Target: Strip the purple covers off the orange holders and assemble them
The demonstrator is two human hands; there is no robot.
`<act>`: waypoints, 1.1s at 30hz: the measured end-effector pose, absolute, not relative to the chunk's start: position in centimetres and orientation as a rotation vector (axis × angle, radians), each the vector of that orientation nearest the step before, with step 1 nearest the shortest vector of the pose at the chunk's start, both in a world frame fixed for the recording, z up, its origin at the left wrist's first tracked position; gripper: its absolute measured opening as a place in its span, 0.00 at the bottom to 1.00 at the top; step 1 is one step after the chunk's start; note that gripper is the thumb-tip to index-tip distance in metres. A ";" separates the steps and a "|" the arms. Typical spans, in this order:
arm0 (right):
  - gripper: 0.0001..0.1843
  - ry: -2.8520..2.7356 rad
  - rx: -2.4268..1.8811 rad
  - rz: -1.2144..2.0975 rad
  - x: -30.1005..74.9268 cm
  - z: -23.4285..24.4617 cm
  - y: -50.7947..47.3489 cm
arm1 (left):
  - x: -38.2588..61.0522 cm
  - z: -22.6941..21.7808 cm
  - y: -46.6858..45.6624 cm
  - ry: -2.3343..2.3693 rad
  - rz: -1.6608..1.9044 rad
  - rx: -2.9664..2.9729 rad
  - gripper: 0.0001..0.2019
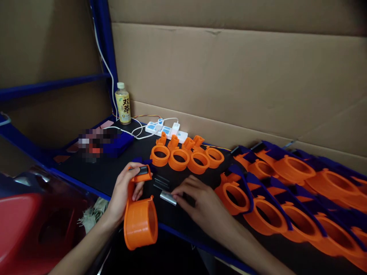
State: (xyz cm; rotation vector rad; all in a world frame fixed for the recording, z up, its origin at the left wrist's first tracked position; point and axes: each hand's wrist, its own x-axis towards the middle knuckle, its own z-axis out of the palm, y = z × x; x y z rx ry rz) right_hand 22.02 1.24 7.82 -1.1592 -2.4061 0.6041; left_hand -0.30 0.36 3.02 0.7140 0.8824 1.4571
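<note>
My left hand point(124, 191) is closed around the upper part of an orange plastic ring piece point(140, 223), holding it up near the table's front edge. A black insert point(143, 170) sits in the top of that piece, under my thumb. My right hand point(197, 198) pinches one end of a small silver metal strip point(168, 197) just above the black tabletop. Right behind the strip lie a few dark flat strips point(161, 182). Some of my left fingers are hidden behind the orange piece.
Several orange ring pieces point(179, 157) stand in a row behind my hands. More with dark blue straps point(266, 215) fill the right side. A white power strip point(166, 131), cables and a yellow-labelled bottle point(123, 105) are at the back. A red plastic object point(28, 233) is lower left.
</note>
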 end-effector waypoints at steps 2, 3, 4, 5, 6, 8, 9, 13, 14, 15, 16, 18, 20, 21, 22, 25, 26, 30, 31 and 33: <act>0.07 -2.421 -1.176 0.526 22.0 6.3 0.3 | -0.3 3.1 0.4 0.869 1.463 0.708 0.07; 0.07 -2.435 -1.184 0.486 21.9 5.6 0.0 | -0.3 3.1 0.4 0.863 1.462 0.707 0.07; 0.08 -2.448 -1.190 0.445 21.8 5.1 -0.2 | -0.3 3.2 0.3 0.858 1.459 0.709 0.07; 0.08 -2.463 -1.198 0.405 21.7 4.6 -0.3 | -0.3 3.2 0.3 0.855 1.455 0.710 0.07; 0.09 -2.480 -1.207 0.368 21.6 4.3 -0.3 | -0.2 3.3 0.2 0.854 1.452 0.711 0.07; 0.09 -2.511 -1.223 0.306 21.3 3.7 -0.3 | -0.2 3.4 0.2 0.857 1.447 0.713 0.06; 0.09 -2.524 -1.228 0.282 21.2 3.5 -0.2 | -0.3 3.4 0.1 0.859 1.446 0.716 0.06; 0.10 -2.532 -1.229 0.254 21.1 3.0 -0.2 | -0.3 3.3 0.1 0.860 1.431 0.726 0.07; 0.10 -2.520 -1.217 0.275 21.1 3.1 -0.3 | -0.3 3.3 0.2 0.861 1.423 0.728 0.07; 0.10 -2.496 -1.200 0.305 21.1 3.4 -0.3 | -0.2 3.2 0.2 0.866 1.412 0.732 0.07; 0.10 -2.451 -1.173 0.335 21.1 3.9 -0.3 | -0.1 3.2 0.1 0.873 1.399 0.737 0.07; 0.10 -2.318 -1.110 0.357 20.9 5.2 -0.1 | 0.3 3.1 0.0 0.899 1.361 0.759 0.08; 0.13 -2.234 -1.052 0.312 20.3 6.6 0.3 | 0.8 3.0 -0.3 0.926 1.303 0.794 0.09; 0.15 -2.237 -1.030 0.275 19.9 7.2 0.5 | 1.1 3.0 -0.4 0.937 1.274 0.814 0.10; 0.17 -2.268 -1.014 0.241 19.4 7.7 0.7 | 1.4 3.0 -0.6 0.944 1.250 0.834 0.11; 0.16 -2.375 -0.968 0.183 18.5 8.1 1.5 | 1.8 2.9 -0.7 0.958 1.219 0.869 0.12; 0.15 -2.380 -0.951 0.175 18.5 8.0 1.9 | 1.7 2.9 -0.6 0.962 1.226 0.864 0.12; 0.12 -2.274 -1.051 0.127 19.6 7.1 3.2 | 0.6 3.1 0.0 0.944 1.359 0.780 0.12; 0.12 -2.253 -1.140 0.105 19.9 6.9 3.5 | 0.3 3.2 0.2 0.936 1.408 0.754 0.12; 0.12 -2.267 -1.337 0.057 20.1 6.4 4.1 | -0.2 3.2 0.5 0.925 1.478 0.716 0.12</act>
